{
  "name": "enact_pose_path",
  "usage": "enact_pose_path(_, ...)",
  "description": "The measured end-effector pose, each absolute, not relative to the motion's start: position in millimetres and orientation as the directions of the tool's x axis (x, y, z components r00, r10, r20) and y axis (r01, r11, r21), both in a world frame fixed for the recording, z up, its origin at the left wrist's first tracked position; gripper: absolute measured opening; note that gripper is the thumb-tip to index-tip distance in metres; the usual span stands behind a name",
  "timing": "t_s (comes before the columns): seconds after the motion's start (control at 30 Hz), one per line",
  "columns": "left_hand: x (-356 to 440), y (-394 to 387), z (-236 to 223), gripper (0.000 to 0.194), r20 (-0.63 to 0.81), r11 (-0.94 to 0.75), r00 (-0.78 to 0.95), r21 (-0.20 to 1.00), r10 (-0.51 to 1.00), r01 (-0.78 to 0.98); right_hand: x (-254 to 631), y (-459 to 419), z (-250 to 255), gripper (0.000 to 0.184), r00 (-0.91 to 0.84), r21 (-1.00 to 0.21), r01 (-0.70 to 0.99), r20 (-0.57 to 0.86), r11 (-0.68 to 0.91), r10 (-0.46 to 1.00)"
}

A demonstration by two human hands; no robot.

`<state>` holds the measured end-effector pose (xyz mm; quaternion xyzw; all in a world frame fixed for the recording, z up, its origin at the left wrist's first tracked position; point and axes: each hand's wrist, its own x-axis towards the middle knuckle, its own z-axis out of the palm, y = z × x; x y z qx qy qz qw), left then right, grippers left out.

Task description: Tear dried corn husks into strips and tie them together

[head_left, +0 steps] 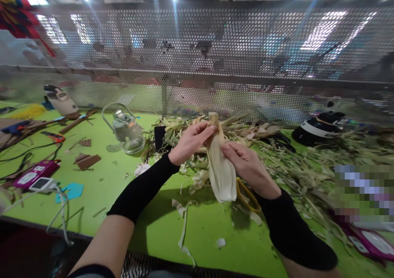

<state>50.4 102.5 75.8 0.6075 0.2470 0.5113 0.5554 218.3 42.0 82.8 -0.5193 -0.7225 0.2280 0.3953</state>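
Observation:
A pale corn husk [220, 175] hangs over the table, its broad end pointing down and its stubby stem end up. My left hand [197, 136] pinches it near the top, thumb and fingers pressed together. Lower on its right edge, my right hand [246, 165] grips the husk between thumb and fingers. Just below the right hand lies a pair of yellow-handled scissors [248, 196], its blades hidden. Behind both hands spreads a heap of dry husks and leaves [261, 130]. A thin husk strip [184, 233] curls on the green table below.
A clear handled jug [124, 130] stands left of the husk heap. Further left are a magenta device [36, 174], a white cabled device [44, 184] and brown pieces [86, 161]. A black-and-white object [318, 128] sits at back right. Perforated metal mesh [184, 56] closes off the back.

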Motion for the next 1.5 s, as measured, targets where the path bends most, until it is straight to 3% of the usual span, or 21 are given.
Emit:
enact_pose_path(0.1, 51.3, 105.4, 75.9, 0.034, 0.154, 0.011, 0.378, 0.916, 0.913, -0.400, 217.4, 39.6, 85.6, 0.054, -0.145, -0.774, 0.535, 0.310, 0.338, 0.940)
enact_pose_path(0.17, 50.9, 106.1, 76.1, 0.032, 0.105, 0.087, 0.393, 0.894, 0.913, -0.441, 216.5, 38.0, 86.8, 0.055, -0.114, -0.778, 0.529, 0.331, 0.339, 0.937)
enact_pose_path(0.33, 46.4, 103.4, 80.8, 0.021, 0.201, 0.027, 0.353, 0.837, 0.914, -0.547, 216.0, 34.7, 88.8, 0.053, 0.032, -0.769, 0.531, 0.438, 0.356, 0.899)
enact_pose_path(0.43, 46.2, 101.8, 84.2, 0.019, 0.232, -0.021, 0.296, 0.818, 0.927, -0.575, 216.5, 34.5, 89.5, 0.054, 0.016, -0.792, 0.498, 0.417, 0.354, 0.909)
enact_pose_path(0.5, 47.6, 102.4, 85.2, 0.021, 0.196, -0.020, 0.250, 0.822, 0.948, -0.570, 216.3, 34.8, 89.5, 0.050, -0.066, -0.831, 0.469, 0.305, 0.300, 0.950)
enact_pose_path(0.57, 48.6, 105.0, 85.0, 0.023, 0.152, -0.004, 0.213, 0.823, 0.965, -0.568, 215.5, 35.3, 88.9, 0.046, -0.205, -0.865, 0.464, 0.104, 0.190, 0.973)
enact_pose_path(0.67, 45.9, 112.1, 83.8, 0.023, 0.114, 0.007, 0.157, 0.786, 0.981, -0.618, 215.6, 36.4, 86.9, 0.043, -0.334, -0.870, 0.488, -0.111, 0.071, 0.936)
enact_pose_path(0.87, 33.9, 127.8, 84.5, 0.023, 0.044, 0.016, 0.075, 0.754, 0.996, -0.657, 228.0, 33.0, 83.5, 0.045, -0.272, -0.905, 0.421, -0.058, 0.064, 0.960)
enact_pose_path(0.97, 37.6, 126.5, 82.1, 0.020, 0.047, 0.018, 0.079, 0.743, 0.996, -0.669, 233.0, 27.1, 79.9, 0.045, -0.148, -0.926, 0.374, -0.010, 0.046, 0.989)
enact_pose_path(1.07, 51.7, 114.4, 73.9, 0.033, 0.138, 0.082, 0.334, 0.820, 0.932, -0.567, 233.4, 23.4, 74.5, 0.046, 0.028, -0.938, 0.336, 0.105, 0.089, 0.994)
enact_pose_path(1.17, 66.2, 99.8, 63.5, 0.038, 0.151, 0.060, 0.596, 0.946, 0.789, -0.319, 232.8, 21.7, 69.3, 0.047, 0.134, -0.921, 0.364, 0.198, 0.138, 0.971)
enact_pose_path(1.4, 61.3, 92.7, 59.6, 0.020, 0.179, -0.254, 0.663, 0.967, 0.727, 0.017, 238.5, 19.3, 66.4, 0.039, 0.126, -0.866, 0.448, 0.309, 0.224, 0.943)
enact_pose_path(1.5, 60.2, 91.0, 62.2, 0.023, 0.237, -0.300, 0.622, 0.954, 0.746, -0.005, 235.6, 23.6, 68.1, 0.038, 0.116, -0.862, 0.437, 0.339, 0.258, 0.934)
